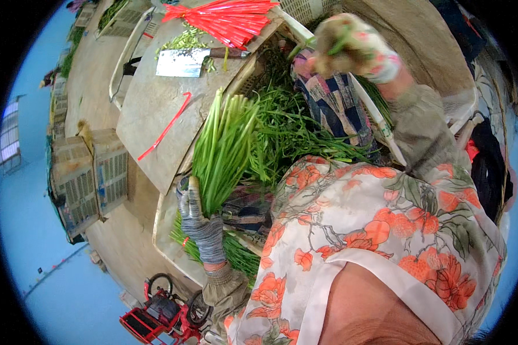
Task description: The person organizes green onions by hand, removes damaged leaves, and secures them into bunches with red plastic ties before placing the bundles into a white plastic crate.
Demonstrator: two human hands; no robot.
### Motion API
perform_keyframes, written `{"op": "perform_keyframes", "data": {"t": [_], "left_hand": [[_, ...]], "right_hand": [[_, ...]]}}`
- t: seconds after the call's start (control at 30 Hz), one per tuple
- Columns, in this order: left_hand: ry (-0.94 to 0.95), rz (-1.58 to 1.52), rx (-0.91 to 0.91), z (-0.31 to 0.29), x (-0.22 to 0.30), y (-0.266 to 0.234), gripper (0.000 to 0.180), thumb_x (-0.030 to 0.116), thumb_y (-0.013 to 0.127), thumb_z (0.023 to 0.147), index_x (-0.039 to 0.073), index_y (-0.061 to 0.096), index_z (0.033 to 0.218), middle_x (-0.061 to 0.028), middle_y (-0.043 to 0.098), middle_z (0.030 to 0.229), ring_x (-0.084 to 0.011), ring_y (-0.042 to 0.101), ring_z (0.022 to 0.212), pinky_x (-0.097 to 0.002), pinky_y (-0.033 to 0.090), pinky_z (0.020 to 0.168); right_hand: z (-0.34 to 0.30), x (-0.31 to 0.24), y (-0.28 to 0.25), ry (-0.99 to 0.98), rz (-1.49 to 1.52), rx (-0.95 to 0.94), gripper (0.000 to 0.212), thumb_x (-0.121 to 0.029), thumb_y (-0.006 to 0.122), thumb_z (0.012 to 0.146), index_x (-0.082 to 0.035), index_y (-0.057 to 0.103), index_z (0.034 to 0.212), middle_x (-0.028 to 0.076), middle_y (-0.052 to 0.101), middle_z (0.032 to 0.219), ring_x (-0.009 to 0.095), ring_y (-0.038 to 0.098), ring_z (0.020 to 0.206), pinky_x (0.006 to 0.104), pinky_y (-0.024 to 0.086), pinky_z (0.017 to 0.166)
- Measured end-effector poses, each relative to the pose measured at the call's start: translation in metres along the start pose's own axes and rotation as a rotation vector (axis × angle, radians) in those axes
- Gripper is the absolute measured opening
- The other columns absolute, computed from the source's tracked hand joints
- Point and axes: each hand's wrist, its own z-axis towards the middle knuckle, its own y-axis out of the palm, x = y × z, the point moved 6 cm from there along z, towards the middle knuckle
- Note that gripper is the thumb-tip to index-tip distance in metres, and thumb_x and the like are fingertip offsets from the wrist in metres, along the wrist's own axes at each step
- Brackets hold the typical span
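My left hand [200, 221], in a grey striped glove, is wrapped around the lower part of a bunch of green chives [224, 146], pale cut ends pointing up. Raised at the upper right, my right hand [351, 49] wears a soiled pale glove and is somewhat blurred. Thin green stalks [342, 41] show in its curled fingers. Loose chives [305, 135] lie over my lap, beside the held bunch. On the board [147, 100] rest a cleaver [181, 62], chopped stem ends [185, 38], a fan of red ties [224, 20] and a single red tie [166, 127].
A tied bundle of chives [198, 250] lies below my left hand, within a white-edged crate [158, 230]. Plastic crates [80, 184] stand on the floor at the left. A red three-wheeled cart [167, 313] is parked at the lower left.
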Motion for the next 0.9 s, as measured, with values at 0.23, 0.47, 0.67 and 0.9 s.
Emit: {"op": "perform_keyframes", "data": {"t": [0.23, 0.47, 0.67, 0.9], "left_hand": [[0.029, 0.088, -0.063, 0.014, 0.01, -0.003, 0.077, 0.006, 0.075, 0.059, 0.011, 0.051, 0.133, -0.0099, 0.059, 0.106, -0.0298, 0.056, 0.096, -0.0376, 0.046, 0.085], [0.128, 0.135, -0.091, 0.023, 0.029, -0.002, 0.081, 0.001, 0.067, 0.055, 0.017, 0.05, 0.133, -0.0129, 0.056, 0.115, -0.0353, 0.057, 0.102, -0.0402, 0.049, 0.083], [0.011, -0.025, -0.099, 0.016, 0.023, 0.005, 0.083, -0.005, 0.062, 0.054, 0.011, 0.048, 0.134, -0.0138, 0.056, 0.113, -0.0363, 0.053, 0.11, -0.0406, 0.042, 0.094], [-0.134, -0.198, -0.1, 0.012, 0.005, 0.011, 0.075, -0.005, 0.062, 0.063, 0.005, 0.044, 0.136, -0.0157, 0.052, 0.129, -0.0319, 0.046, 0.123, -0.0371, 0.031, 0.108]], "right_hand": [[0.022, 0.007, 0.075, -0.007, -1.25, -0.078, 0.063, -0.058, 0.063, 0.074, -0.001, 0.066, 0.1, 0.015, 0.063, 0.094, 0.03, 0.059, 0.099, 0.0397, 0.039, 0.097], [0.045, 0.082, 0.078, 0.132, -1.172, -0.317, 0.059, -0.049, 0.069, 0.072, -0.001, 0.064, 0.105, 0.019, 0.064, 0.081, 0.028, 0.064, 0.084, 0.0428, 0.043, 0.088], [0.041, 0.075, 0.068, 0.261, -0.921, -0.181, 0.04, -0.024, 0.069, 0.075, -0.002, 0.062, 0.107, 0.017, 0.062, 0.065, 0.024, 0.062, 0.052, 0.0342, 0.05, 0.052], [0.037, 0.038, 0.013, -0.039, -0.937, 0.123, 0.03, -0.027, 0.066, 0.08, 0.0, 0.067, 0.093, 0.011, 0.068, 0.081, 0.021, 0.064, 0.074, 0.0325, 0.05, 0.071]]}}
